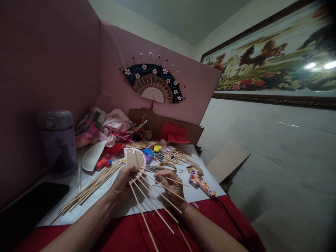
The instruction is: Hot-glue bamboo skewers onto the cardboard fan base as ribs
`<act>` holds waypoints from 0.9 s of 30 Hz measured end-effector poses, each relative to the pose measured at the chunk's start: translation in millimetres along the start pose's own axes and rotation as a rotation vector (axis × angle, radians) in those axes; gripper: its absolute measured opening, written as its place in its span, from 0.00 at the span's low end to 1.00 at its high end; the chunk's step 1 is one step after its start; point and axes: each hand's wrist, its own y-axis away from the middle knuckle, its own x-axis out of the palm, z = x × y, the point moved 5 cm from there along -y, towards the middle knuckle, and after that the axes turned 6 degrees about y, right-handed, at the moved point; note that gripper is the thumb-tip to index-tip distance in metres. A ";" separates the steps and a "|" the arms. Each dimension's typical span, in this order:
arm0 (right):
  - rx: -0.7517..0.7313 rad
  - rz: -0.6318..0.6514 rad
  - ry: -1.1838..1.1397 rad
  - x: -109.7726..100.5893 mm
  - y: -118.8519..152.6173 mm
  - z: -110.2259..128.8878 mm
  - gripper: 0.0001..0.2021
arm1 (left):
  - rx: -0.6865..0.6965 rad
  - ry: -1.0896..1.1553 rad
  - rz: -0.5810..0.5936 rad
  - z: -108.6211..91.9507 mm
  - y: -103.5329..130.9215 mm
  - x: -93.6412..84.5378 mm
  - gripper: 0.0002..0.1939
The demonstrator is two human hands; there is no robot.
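Note:
A half-round cardboard piece (135, 158) with a patterned pale rim is pinched in my left hand (124, 180). Several thin wooden sticks (154, 206) fan out from it toward me and to the right. My right hand (170, 183) is closed on one of the sticks near the cardboard, its thumb and fingers pressed together. Scissors (161, 167) lie just behind my right hand. To the left, a bundle of loose sticks (90, 185) rests on the white sheet (118, 209).
A flower-patterned glue gun (202, 183) with a black cable lies at right. At left are a purple bottle (59, 143), a dark phone (36, 203) and a white scoop-like piece (93, 155). A finished fan (154, 84) hangs on the pink board (194, 80).

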 end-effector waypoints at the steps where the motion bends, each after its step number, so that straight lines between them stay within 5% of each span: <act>1: 0.003 -0.001 0.001 -0.1 -0.1 -0.2 0.01 | 0.001 -0.002 0.003 -0.1 0.1 0.2 0.08; 27: 0.004 -0.004 -0.009 1.0 -0.3 5.0 0.01 | 0.009 0.009 -0.016 0.8 -1.4 -0.7 0.05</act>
